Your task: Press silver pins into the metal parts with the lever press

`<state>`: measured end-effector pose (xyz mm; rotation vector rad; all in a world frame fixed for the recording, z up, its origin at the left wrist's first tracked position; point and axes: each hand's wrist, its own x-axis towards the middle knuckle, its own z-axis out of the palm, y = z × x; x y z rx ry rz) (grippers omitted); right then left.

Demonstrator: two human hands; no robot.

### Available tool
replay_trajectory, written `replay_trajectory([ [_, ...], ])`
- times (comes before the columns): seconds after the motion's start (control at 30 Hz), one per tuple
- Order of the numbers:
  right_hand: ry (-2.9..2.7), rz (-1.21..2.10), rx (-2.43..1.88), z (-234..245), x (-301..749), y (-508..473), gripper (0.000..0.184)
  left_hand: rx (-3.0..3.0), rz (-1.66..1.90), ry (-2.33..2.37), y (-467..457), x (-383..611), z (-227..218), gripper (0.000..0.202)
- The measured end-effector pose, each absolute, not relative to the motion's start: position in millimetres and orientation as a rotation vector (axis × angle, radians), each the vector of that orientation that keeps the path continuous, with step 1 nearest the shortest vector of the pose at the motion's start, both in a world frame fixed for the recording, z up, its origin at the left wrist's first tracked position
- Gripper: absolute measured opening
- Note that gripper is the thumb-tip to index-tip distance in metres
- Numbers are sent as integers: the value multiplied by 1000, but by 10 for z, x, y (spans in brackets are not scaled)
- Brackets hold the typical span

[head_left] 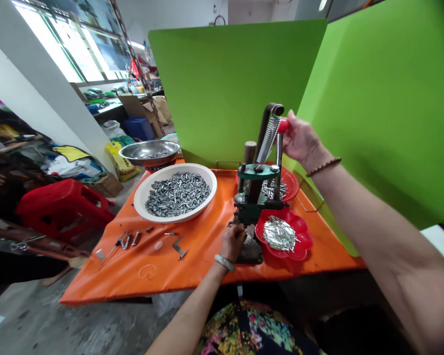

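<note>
A green hand press (257, 197) with a steel spring stands on the orange table (192, 266). My right hand (299, 140) is closed round the red knob (283, 125) of its lever, raised at the top. My left hand (232, 241) rests at the base of the press, fingers curled on a small part I cannot make out. A red flower-shaped dish (303, 241) of thin metal strips sits just right of the left hand. Behind the press is a red plate (290, 183) of small metal pieces.
A white bowl (148, 190) full of small metal tubes sits left of the press, a steel bowl (150, 152) behind it. Small tools and loose parts (128, 240) lie on the table's left. Green screens (237, 84) wall the back and right. A red stool (62, 207) stands left.
</note>
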<state>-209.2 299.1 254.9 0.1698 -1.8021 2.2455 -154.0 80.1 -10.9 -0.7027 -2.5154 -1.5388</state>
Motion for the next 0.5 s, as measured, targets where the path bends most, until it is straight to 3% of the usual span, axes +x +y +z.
replay_trajectory([
  [0.2, -1850, 2221, 205, 3035, -1729, 2694, 32, -728, -1516, -2478, 804, -1546, -158, 9],
  [0.3, -2037, 2285, 408, 3120, -1216, 2500, 47, -733, -1507, -2479, 807, -1547, -185, 8],
  [0.43, -2585, 2517, 454, 3145, -702, 2186, 81, -724, -1531, -2502, 807, -1544, -174, 7],
  [0.5, -3042, 2384, 331, 3105, -559, 2026, 84, -743, -1571, -2485, 803, -1537, -156, 6],
])
